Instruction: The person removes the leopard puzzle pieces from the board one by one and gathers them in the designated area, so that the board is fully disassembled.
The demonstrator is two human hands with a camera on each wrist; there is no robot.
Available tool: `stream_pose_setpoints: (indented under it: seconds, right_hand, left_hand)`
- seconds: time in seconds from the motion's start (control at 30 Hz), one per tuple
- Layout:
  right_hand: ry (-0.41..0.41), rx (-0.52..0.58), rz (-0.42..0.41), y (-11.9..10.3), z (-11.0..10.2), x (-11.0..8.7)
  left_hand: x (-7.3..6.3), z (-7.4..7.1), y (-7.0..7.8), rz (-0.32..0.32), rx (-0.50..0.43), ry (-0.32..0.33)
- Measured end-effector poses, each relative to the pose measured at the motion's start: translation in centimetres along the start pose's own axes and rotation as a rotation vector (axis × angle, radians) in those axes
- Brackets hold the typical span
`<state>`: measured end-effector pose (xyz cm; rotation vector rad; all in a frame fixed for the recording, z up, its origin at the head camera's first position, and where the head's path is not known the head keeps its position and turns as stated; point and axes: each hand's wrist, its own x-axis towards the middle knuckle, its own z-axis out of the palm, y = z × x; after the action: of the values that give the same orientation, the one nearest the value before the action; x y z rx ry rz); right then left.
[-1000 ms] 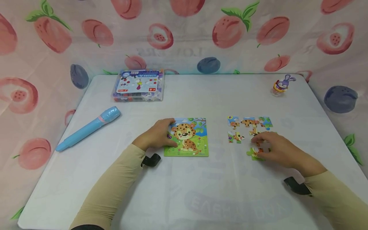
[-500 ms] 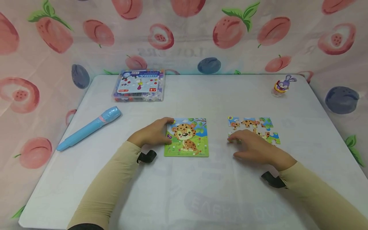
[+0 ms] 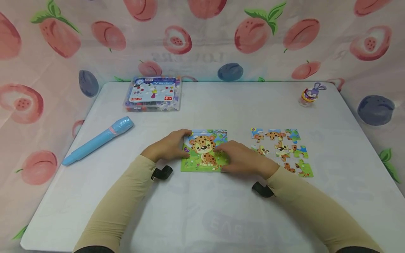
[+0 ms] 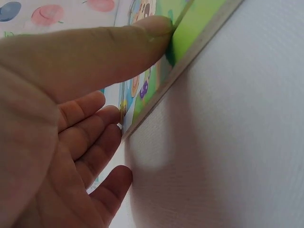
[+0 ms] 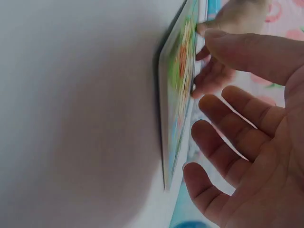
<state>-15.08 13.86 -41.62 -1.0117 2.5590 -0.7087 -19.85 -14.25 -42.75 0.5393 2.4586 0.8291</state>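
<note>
A square puzzle board (image 3: 205, 151) with a cartoon leopard picture lies flat on the table. My left hand (image 3: 167, 146) is at its left side; in the left wrist view the thumb (image 4: 137, 42) rests over the board's face while the other fingers are near its edge and corner. My right hand (image 3: 245, 158) overlaps the board's right side, thumb and fingers spread apart with nothing between them. In the right wrist view its fingers (image 5: 209, 137) are loosely bent beside the board. Several loose jigsaw pieces (image 3: 281, 149) lie to the right, partly hidden behind the right hand.
A clear plastic case (image 3: 153, 94) with a printed label sits at the back left. In front of it lies a light blue wrapped stick-shaped thing (image 3: 98, 141). A small purple rabbit figure (image 3: 311, 94) stands at the back right. The white table (image 3: 221, 218) is backed by a fruit-print cloth.
My right hand has swept left from over the loose pieces to the board's right side, uncovering several pieces. The left hand has drawn slightly left, its thumb nearer the board's edge.
</note>
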Motion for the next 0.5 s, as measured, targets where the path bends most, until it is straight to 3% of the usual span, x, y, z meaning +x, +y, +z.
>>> stream_pose_setpoints:
  seconds: [0.23,0.5]
  right_hand:
    - [-0.08,-0.008,0.032,-1.5,1.3,2.7]
    - [-0.097,-0.045,0.007,-2.6,2.3,3.9]
  left_hand:
    - [0.0,0.0,0.0,0.009,0.017,-0.002]
    - [-0.2,-0.2,0.1,0.024,0.029,0.001]
